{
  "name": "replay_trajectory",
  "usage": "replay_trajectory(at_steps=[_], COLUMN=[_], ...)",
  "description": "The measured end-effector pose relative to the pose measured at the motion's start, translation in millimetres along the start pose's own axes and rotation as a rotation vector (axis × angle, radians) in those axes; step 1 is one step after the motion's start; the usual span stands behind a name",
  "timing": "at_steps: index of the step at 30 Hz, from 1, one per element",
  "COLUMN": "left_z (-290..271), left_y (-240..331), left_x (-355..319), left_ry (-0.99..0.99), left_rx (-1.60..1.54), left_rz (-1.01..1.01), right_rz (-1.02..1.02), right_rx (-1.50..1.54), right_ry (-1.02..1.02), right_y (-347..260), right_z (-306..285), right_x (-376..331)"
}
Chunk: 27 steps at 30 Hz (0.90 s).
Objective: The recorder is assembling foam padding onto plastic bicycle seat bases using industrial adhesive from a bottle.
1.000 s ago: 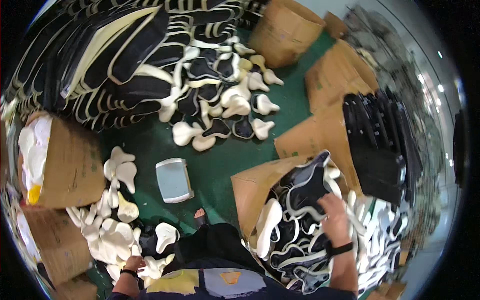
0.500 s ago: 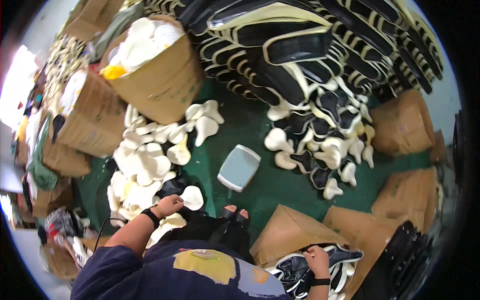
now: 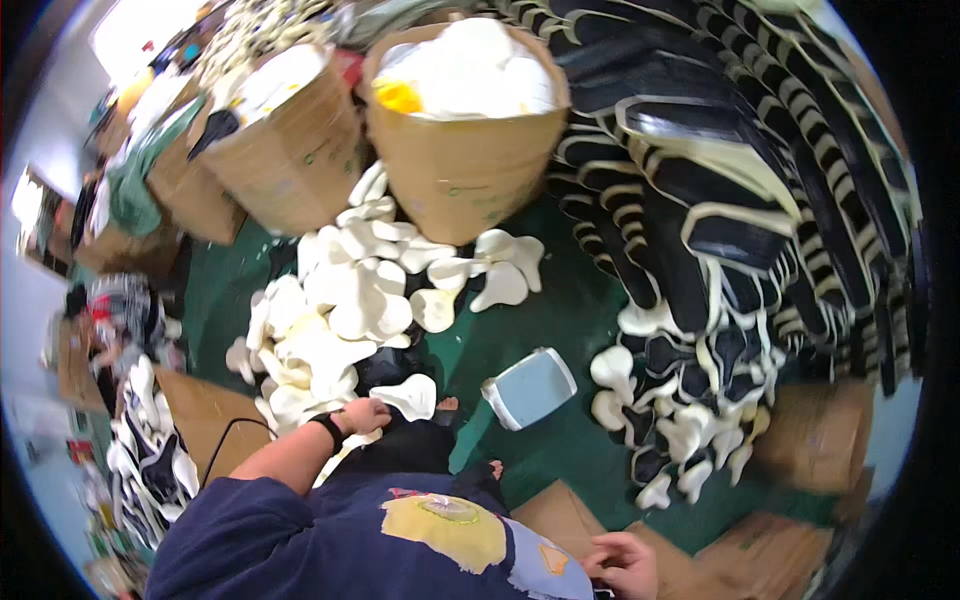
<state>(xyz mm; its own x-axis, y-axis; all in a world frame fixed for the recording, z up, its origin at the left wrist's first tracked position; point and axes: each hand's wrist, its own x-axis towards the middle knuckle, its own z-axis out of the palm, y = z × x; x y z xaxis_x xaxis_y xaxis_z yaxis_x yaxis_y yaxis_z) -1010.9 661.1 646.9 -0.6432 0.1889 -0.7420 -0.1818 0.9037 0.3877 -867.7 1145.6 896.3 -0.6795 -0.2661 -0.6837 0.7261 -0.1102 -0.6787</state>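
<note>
My left hand (image 3: pixel 364 415), with a dark band at the wrist, reaches over the near edge of a pile of cream saddle-shaped foam pads (image 3: pixel 365 305). Its fingers are curled against the narrow end of one pad (image 3: pixel 412 394); whether they grip it is hidden. Low in the picture, my right hand (image 3: pixel 624 562) is bent inward beside my shirt, above an open cardboard box (image 3: pixel 560 515). Those fingers are closed. A small dark and white bit shows beneath them, cut off by the picture's edge, so I cannot make out what it is.
A pale blue, white-edged scale-like platform (image 3: pixel 535 390) lies on the green floor. Right of it is a heap of black and cream saddle pieces (image 3: pixel 700 410), below stacked black saddles (image 3: pixel 740 240). Large filled cardboard boxes (image 3: pixel 465 175) stand at the far left. A black cord (image 3: pixel 225 440) loops near my left arm.
The view has swung, so the scene sits turned and shifted. My right hand has drawn in from the black-and-white saddle pieces in the box. My left hand stays by the same pad.
</note>
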Motion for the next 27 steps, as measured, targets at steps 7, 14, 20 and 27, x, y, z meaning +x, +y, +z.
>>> replay_trajectory(at_steps=[7,14,20,27], left_z=[12.9,74.9,65.7,20.4], left_y=[-84.4,-146.8,-66.6,28.0], left_x=[7.7,-60.5,-43.2,10.3], left_ry=[0.322,0.217,0.266,0.190], left_rx=[-0.808,-0.927,-1.072,-0.635], left_rz=[-0.174,-0.667,-0.172,-0.238], right_rz=[-0.391,-0.091,0.104,0.069], right_rx=[0.311,-0.891,-1.218,-1.492], right_ry=[0.109,-0.042,-0.358,-0.660], right_y=[-100.5,-101.3,-85.6,-81.6], right_z=[52.1,69.6,64.4,23.9], right_x=[114.2,253.1,364.6,498.6])
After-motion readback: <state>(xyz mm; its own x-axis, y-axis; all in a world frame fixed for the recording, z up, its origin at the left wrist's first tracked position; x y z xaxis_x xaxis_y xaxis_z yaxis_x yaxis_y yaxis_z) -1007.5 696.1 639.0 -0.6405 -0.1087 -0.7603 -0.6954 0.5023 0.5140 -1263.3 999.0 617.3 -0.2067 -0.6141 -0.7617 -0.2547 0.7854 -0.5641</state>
